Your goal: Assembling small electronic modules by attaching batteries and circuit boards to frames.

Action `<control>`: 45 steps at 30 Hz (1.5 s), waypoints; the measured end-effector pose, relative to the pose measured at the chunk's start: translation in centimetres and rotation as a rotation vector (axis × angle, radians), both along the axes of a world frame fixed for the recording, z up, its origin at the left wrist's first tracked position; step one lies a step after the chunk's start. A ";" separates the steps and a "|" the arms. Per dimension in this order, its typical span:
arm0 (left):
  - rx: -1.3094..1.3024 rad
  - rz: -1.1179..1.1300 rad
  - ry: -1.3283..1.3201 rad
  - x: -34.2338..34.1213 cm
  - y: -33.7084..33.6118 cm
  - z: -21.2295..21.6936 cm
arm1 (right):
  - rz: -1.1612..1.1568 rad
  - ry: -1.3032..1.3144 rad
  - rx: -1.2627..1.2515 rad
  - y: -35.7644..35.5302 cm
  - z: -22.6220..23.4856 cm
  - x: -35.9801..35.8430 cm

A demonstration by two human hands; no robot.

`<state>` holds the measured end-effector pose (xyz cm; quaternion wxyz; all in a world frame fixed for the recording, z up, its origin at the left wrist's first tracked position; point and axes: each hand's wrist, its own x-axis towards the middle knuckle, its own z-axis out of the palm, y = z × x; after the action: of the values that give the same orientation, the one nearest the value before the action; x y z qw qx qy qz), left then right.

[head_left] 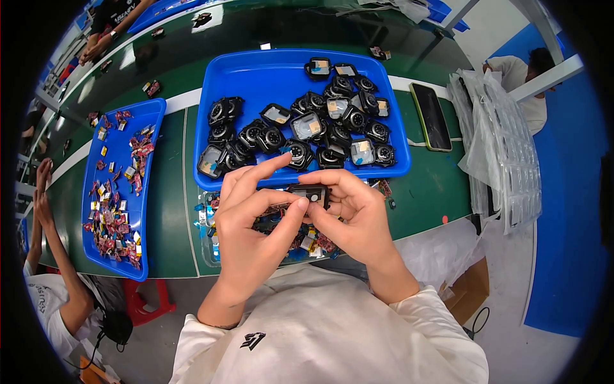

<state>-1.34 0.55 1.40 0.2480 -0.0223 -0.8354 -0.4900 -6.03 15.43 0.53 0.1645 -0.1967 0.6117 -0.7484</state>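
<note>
Held item: one small black square casing (309, 192), pinched between both your hands just above the near edge of the green table (425, 192). Your left hand (252, 221) curls round its left side, thumb pressed to its face, forefinger stretched out over it; your right hand (348, 214) closes its fingers on the right side and top. Stock: a large blue tray (243, 83) at the middle of the table, its right half and near rim heaped with like black casings (326, 125), its far left part bare; judged from this, many pieces are yet to be handled and only the one is in work. Under your hands, at the near edge, a clear shallow tray (208, 240) of small red, yellow and blue parts. At the left edge, a long blue tray (153, 192) strewn with small red and yellow bits (115, 211). Toward the right edge, a dark phone in a green case (430, 116), lying flat. Off the right edge, a stack of clear plastic bags (505, 147), no label legible. Below it, a brown cardboard box (470, 288) on the floor.
</note>
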 end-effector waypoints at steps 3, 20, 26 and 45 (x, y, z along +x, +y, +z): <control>-0.003 0.004 -0.013 -0.1 0.1 0.0 | 0.025 0.021 0.059 0.3 -0.2 0.0; 0.099 0.029 -0.048 -0.1 0.2 -0.7 | -0.016 0.113 0.085 0.2 -1.0 0.4; 0.055 0.039 -0.046 -0.2 0.3 -0.9 | -0.054 0.156 0.132 0.2 -1.2 0.4; -0.045 0.109 0.020 2.0 0.1 -0.5 | -0.110 0.026 0.019 0.4 -0.7 0.3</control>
<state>0.62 0.62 0.92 0.2822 0.0130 -0.8436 -0.4566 -5.72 15.81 -0.13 0.1173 -0.1709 0.6308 -0.7477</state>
